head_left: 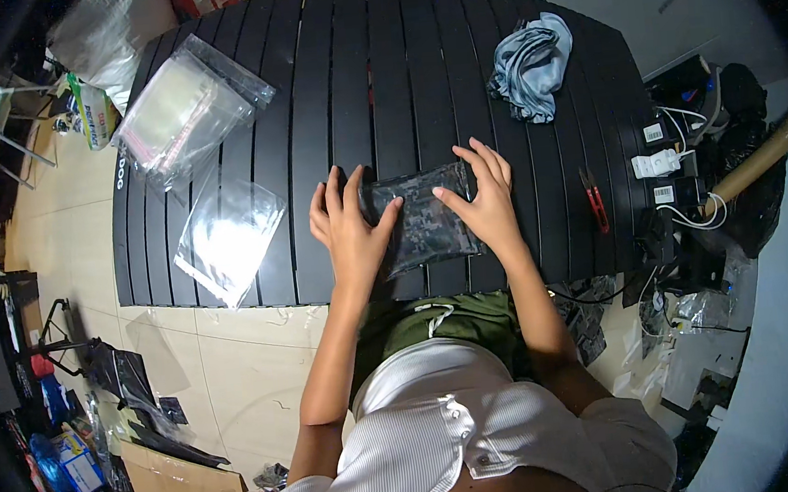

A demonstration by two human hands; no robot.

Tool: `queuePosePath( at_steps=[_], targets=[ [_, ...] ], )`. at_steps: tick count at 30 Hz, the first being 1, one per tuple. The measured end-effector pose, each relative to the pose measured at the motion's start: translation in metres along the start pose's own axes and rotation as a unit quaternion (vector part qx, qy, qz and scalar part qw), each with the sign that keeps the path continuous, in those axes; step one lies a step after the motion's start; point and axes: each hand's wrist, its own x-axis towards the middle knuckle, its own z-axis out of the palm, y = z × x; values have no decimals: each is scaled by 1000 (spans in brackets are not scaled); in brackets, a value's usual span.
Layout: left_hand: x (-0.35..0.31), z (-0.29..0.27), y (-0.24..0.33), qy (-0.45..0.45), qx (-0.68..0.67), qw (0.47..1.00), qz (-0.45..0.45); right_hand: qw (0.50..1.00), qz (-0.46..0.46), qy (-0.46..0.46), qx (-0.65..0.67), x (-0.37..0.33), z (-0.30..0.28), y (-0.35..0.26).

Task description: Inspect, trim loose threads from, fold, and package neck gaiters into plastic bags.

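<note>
A dark camouflage-patterned cloth packet in a clear plastic bag (pixel 423 231) lies flat near the table's front edge. My left hand (pixel 347 224) is at its left side, fingers spread over the slats and thumb on the packet's upper left part. From the other side, my right hand (pixel 489 202) reaches in with fingers stretched out beyond the right edge and thumb tip on the plastic. Both hands are open. To the left, a single clear plastic bag (pixel 230 239) reflects the light.
The black slatted table (pixel 307 113) carries a stack of clear bags (pixel 184 114) at far left. A crumpled blue-grey cloth (pixel 533 67) sits at far right. Red-handled snips (pixel 594 202) rest near the right end, beside white plugs and cables (pixel 657 164). A cardboard piece (pixel 185 480) is on the floor.
</note>
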Motion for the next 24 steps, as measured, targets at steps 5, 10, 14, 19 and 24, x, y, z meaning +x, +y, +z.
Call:
queuePosePath(
  at_steps=[5,10,14,19,24],
  targets=[
    [0,-1,-5,-5,-10,1000,-7,1000,4,-8,-5,1,-1,0],
    [1,-5,-10,-17,-15,1000,-16,1000,17,-18,12,0,-2,4],
    [1,-9,-12,-28,-15,999,-16,1000,17,-24,11,0,-2,6],
    [1,-12,-15,-39,-12,999,-12,999,25,-29,20,0,-3,6],
    [1,-14,-16,-47,-19,999,-9,999,29,-34,32,1,-5,6]
  ],
)
